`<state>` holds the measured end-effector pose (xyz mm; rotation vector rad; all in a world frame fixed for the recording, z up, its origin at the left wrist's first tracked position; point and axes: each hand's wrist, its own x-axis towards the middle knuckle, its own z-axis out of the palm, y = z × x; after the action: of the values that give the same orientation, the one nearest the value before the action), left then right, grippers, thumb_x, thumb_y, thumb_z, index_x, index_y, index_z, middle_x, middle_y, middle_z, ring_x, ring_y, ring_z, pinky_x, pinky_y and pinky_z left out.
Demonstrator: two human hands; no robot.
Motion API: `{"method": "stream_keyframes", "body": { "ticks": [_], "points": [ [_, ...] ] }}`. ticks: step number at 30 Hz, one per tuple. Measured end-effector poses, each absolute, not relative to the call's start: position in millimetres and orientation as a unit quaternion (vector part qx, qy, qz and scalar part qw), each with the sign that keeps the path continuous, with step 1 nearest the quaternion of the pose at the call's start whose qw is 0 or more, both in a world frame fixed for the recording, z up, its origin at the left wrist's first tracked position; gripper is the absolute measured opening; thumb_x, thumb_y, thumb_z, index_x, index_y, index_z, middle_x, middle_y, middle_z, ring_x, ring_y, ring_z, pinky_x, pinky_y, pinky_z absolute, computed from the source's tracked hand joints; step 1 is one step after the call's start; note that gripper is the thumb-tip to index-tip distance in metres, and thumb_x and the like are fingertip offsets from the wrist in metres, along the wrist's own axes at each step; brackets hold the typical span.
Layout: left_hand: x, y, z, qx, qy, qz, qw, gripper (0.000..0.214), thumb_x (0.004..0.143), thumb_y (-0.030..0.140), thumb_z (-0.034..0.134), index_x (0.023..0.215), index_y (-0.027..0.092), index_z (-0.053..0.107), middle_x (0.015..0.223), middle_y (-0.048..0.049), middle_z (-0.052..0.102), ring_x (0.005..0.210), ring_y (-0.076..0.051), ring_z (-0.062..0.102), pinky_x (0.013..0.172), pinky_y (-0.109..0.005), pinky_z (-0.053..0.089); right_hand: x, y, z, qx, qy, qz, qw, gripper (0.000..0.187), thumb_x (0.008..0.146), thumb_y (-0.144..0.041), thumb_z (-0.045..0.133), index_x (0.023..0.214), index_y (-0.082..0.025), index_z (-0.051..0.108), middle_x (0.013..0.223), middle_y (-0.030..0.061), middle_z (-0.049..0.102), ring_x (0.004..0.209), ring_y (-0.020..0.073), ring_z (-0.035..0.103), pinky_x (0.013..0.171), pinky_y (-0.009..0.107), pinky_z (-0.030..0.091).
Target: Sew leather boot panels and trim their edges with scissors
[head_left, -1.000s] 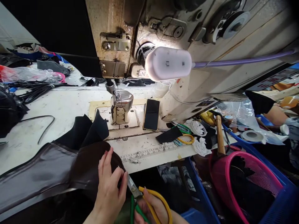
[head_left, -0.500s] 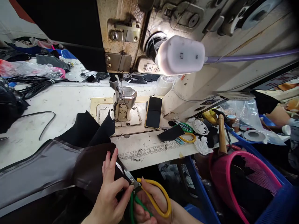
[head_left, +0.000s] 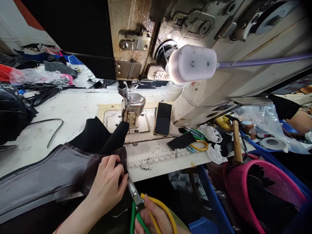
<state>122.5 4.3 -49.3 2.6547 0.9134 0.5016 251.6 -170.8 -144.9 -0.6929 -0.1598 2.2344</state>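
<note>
My left hand (head_left: 108, 183) pinches the near edge of a dark brown leather piece (head_left: 48, 177) that lies over the front of the sewing table (head_left: 73, 112). A black lining flap (head_left: 102, 136) stands up from it just behind my fingers. My right hand (head_left: 156, 219), low at the frame's bottom edge, grips scissors with yellow and green handles (head_left: 143, 208); their blades point up to the leather edge right beside my left fingertips. The sewing machine's presser foot (head_left: 130, 107) stands beyond the leather.
A phone (head_left: 163, 118) lies face up right of the needle plate. Further right sit a black scrap (head_left: 181, 141), small scissors (head_left: 198, 139), a wooden-handled hammer (head_left: 236, 141), a pink basket (head_left: 265, 191) and a blue crate (head_left: 207, 224). A white lamp (head_left: 192, 63) hangs overhead. Black cords (head_left: 46, 91) lie at the left.
My left hand has curled from flat fingers into a pinch on the leather edge and pulled it up. The scissors dropped slightly lower, their blades still at the edge.
</note>
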Motion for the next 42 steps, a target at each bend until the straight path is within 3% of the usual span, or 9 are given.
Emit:
{"method": "stream_keyframes", "body": {
  "ticks": [2, 5, 9, 24, 31, 34, 37, 39, 42],
  "points": [
    [123, -1, -57, 0.916, 0.305, 0.194, 0.173, 0.018, 0.087, 0.015, 0.048, 0.070, 0.019, 0.050, 0.117, -0.0144, 0.053, 0.112, -0.031, 0.048, 0.087, -0.050, 0.049, 244, -174, -150, -0.310, -0.067, 0.860, 0.401, 0.090, 0.073, -0.093, 0.020, 0.056, -0.013, 0.055, 0.048, 0.0022, 0.047, 0.044, 0.0088, 0.044, 0.046, 0.021, 0.029],
    [120, -9, -63, 0.910, 0.312, 0.209, 0.178, 0.017, 0.087, 0.025, 0.057, 0.074, 0.020, 0.048, 0.136, -0.0184, 0.044, 0.124, -0.037, 0.041, 0.090, -0.055, 0.049, 236, -175, -149, -0.313, -0.074, 0.850, 0.417, 0.091, 0.067, -0.097, 0.022, 0.056, -0.014, 0.055, 0.047, 0.0019, 0.046, 0.044, 0.0096, 0.043, 0.048, 0.023, 0.028],
    [120, -12, -64, 0.907, 0.311, 0.222, 0.178, 0.018, 0.088, 0.021, 0.056, 0.072, 0.020, 0.046, 0.135, -0.0188, 0.044, 0.126, -0.036, 0.041, 0.094, -0.058, 0.049, 233, -173, -144, -0.334, -0.070, 0.836, 0.429, 0.085, 0.066, -0.095, 0.033, 0.058, -0.013, 0.055, 0.052, 0.0028, 0.048, 0.047, 0.0099, 0.044, 0.049, 0.023, 0.026],
    [116, -19, -62, 0.869, 0.338, 0.228, 0.282, 0.021, 0.092, 0.022, 0.049, 0.073, 0.019, 0.057, 0.161, -0.0103, 0.019, 0.142, -0.036, 0.032, 0.101, -0.060, 0.046, 213, -143, -150, -0.258, -0.070, 0.842, 0.469, 0.093, 0.059, -0.101, 0.023, 0.053, -0.014, 0.055, 0.045, 0.0019, 0.045, 0.040, 0.0098, 0.040, 0.044, 0.023, 0.025],
    [109, -16, -60, 0.850, 0.345, 0.208, 0.341, 0.023, 0.093, 0.025, 0.049, 0.075, 0.020, 0.061, 0.164, -0.0068, 0.007, 0.140, -0.036, 0.036, 0.103, -0.055, 0.046, 206, -123, -134, -0.237, -0.061, 0.839, 0.486, 0.086, 0.056, -0.099, 0.040, 0.056, -0.015, 0.054, 0.043, -0.0018, 0.042, 0.038, 0.0078, 0.036, 0.042, 0.022, 0.024],
    [107, -16, -58, 0.834, 0.332, 0.213, 0.385, 0.023, 0.093, 0.026, 0.049, 0.075, 0.020, 0.062, 0.164, -0.0051, 0.003, 0.127, -0.031, 0.054, 0.098, -0.044, 0.053, 202, -112, -128, -0.234, -0.026, 0.828, 0.509, 0.084, 0.057, -0.100, 0.037, 0.057, -0.016, 0.051, 0.043, -0.0035, 0.040, 0.035, 0.0068, 0.035, 0.039, 0.020, 0.022],
    [105, -18, -55, 0.767, 0.310, 0.204, 0.524, 0.026, 0.095, 0.026, 0.046, 0.073, 0.018, 0.059, 0.164, -0.0036, -0.010, 0.075, -0.013, 0.071, 0.066, -0.026, 0.062, 201, -102, -125, -0.206, 0.005, 0.829, 0.520, 0.083, 0.064, -0.099, 0.029, 0.057, -0.018, 0.047, 0.042, -0.0055, 0.037, 0.031, 0.0067, 0.033, 0.035, 0.020, 0.023],
    [103, -18, -53, 0.707, 0.294, 0.191, 0.614, 0.026, 0.095, 0.026, 0.046, 0.073, 0.018, 0.058, 0.162, -0.0023, -0.018, 0.054, -0.005, 0.064, 0.052, -0.025, 0.060, 206, -97, -122, -0.176, 0.009, 0.839, 0.515, 0.080, 0.067, -0.096, 0.033, 0.057, -0.018, 0.047, 0.042, -0.0055, 0.038, 0.031, 0.0068, 0.033, 0.033, 0.019, 0.026],
    [97, -13, -49, 0.678, 0.273, 0.189, 0.656, 0.025, 0.094, 0.028, 0.048, 0.073, 0.019, 0.059, 0.161, 0.0000, -0.018, 0.060, -0.010, 0.068, 0.061, -0.032, 0.063, 219, -95, -114, -0.147, 0.012, 0.847, 0.511, 0.073, 0.069, -0.089, 0.047, 0.059, -0.017, 0.051, 0.043, -0.0052, 0.043, 0.030, 0.0065, 0.034, 0.030, 0.018, 0.027]
  ]
}}
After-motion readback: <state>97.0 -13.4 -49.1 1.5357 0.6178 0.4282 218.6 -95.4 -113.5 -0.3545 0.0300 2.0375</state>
